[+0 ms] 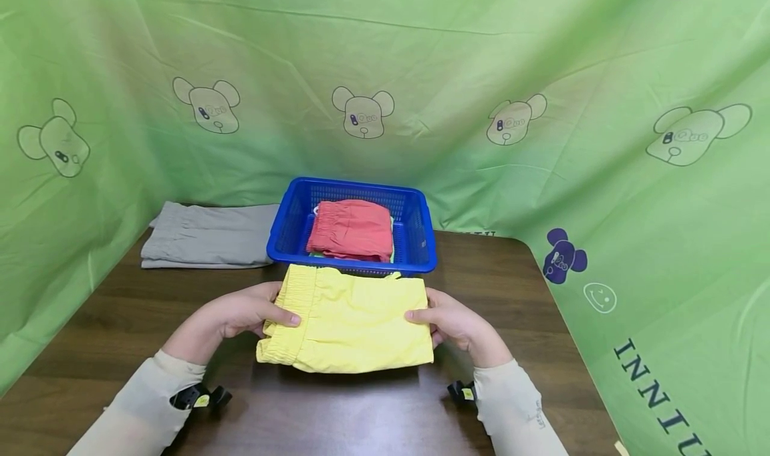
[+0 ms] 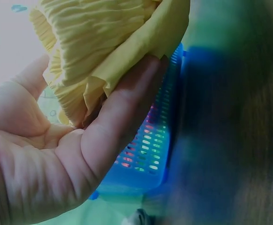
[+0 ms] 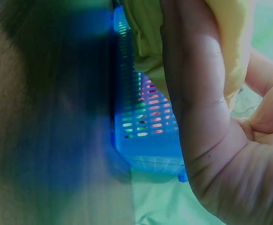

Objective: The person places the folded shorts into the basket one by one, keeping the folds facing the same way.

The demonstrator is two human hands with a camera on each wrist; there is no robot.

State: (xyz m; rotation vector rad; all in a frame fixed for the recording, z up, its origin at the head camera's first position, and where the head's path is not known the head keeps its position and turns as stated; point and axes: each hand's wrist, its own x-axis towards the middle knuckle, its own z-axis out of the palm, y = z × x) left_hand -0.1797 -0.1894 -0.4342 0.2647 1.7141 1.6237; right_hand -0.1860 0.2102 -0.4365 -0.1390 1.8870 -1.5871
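Observation:
Folded yellow shorts with a gathered elastic waistband are held up in front of the basket. My left hand grips them at the waistband end, thumb on top and fingers beneath. At the opposite end my right hand pinches the fabric the same way. Both wrist views show the fingers under the yellow cloth, lifted off the table. Just beyond stands a blue plastic basket, with folded red shorts lying in it on top of something green that mostly stays hidden.
Left of the basket, folded grey pants lie on the brown wooden table. A green curtain printed with bear heads hangs behind and along both sides. Each sleeve has a black wrist device under it.

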